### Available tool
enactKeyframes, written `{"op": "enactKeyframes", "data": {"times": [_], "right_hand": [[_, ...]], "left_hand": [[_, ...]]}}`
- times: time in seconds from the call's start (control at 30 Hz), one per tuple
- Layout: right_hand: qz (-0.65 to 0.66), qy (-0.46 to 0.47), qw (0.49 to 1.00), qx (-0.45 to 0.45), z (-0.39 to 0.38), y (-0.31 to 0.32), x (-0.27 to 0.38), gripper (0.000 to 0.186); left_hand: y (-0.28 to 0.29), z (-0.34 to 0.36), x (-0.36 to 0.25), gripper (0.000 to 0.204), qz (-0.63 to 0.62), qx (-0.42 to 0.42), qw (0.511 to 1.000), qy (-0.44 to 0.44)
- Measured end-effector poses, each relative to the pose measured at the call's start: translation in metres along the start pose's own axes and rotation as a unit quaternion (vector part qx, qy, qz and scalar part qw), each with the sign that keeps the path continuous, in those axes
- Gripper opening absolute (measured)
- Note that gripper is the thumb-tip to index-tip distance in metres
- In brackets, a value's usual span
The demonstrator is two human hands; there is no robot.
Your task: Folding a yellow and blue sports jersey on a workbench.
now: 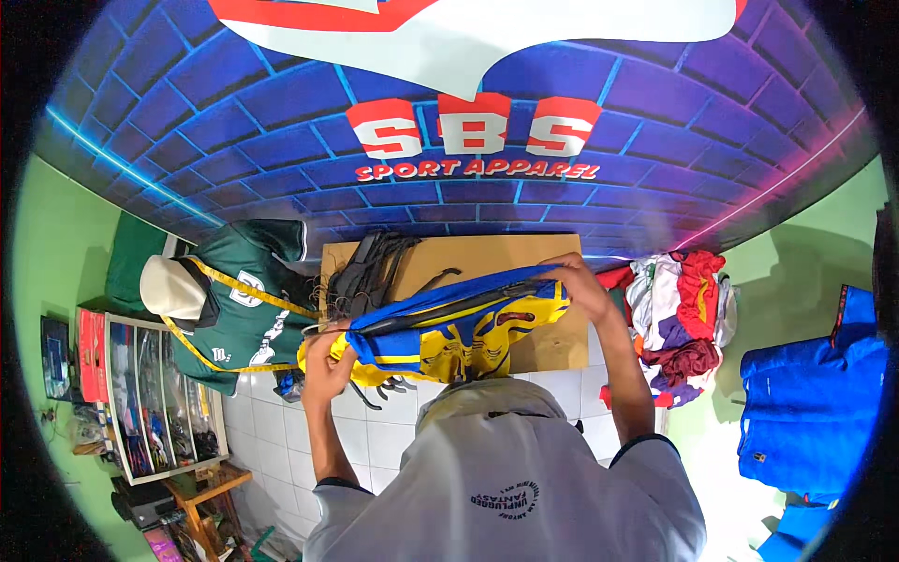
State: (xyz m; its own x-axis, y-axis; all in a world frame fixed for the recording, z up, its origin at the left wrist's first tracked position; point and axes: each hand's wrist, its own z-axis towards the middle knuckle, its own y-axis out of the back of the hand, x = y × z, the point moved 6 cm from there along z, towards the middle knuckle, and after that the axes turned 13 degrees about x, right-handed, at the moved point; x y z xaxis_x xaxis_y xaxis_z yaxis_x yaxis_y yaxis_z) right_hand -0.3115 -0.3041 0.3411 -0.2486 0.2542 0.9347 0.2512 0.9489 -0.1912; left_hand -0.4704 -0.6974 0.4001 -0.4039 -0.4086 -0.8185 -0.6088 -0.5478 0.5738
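between left fingers (338, 347) and right fingers (563, 262), patterned garment (465, 339)

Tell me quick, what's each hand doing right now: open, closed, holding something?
Left hand: closed, holding one end of the blue-and-yellow patterned jersey.
Right hand: closed, holding the jersey's other end.

The garment (464, 345) is bright blue and yellow with a dark-lined print; the hangers (363, 272) are black, the desk (496, 251) tan. The jersey (234, 323) is dark green with white print. Brick pattern covers the wall (304, 101), blue shading into purple.
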Motion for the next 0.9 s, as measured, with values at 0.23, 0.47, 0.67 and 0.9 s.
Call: {"op": "enactKeyframes", "data": {"times": [0.23, 0.47, 0.67, 0.9], "right_hand": [[-0.045, 0.032, 0.992, 0.112, -0.007, -0.002, 0.000, 0.021], [-0.129, 0.082, 0.967, 0.205, -0.017, -0.009, 0.021, 0.024], [-0.164, 0.059, 0.957, 0.234, -0.013, -0.002, 0.012, 0.026], [-0.166, 0.052, 0.964, 0.202, -0.015, -0.002, 0.015, 0.024]], "left_hand": [[0.006, 0.000, 0.006, 0.028, 0.026, -0.023, 0.999, -0.036], [0.010, 0.002, 0.006, 0.027, 0.040, -0.049, 0.997, -0.045], [0.012, 0.004, 0.021, 0.028, 0.072, -0.040, 0.996, -0.025], [0.011, 0.004, -0.008, 0.027, 0.067, -0.017, 0.996, -0.055]]}}
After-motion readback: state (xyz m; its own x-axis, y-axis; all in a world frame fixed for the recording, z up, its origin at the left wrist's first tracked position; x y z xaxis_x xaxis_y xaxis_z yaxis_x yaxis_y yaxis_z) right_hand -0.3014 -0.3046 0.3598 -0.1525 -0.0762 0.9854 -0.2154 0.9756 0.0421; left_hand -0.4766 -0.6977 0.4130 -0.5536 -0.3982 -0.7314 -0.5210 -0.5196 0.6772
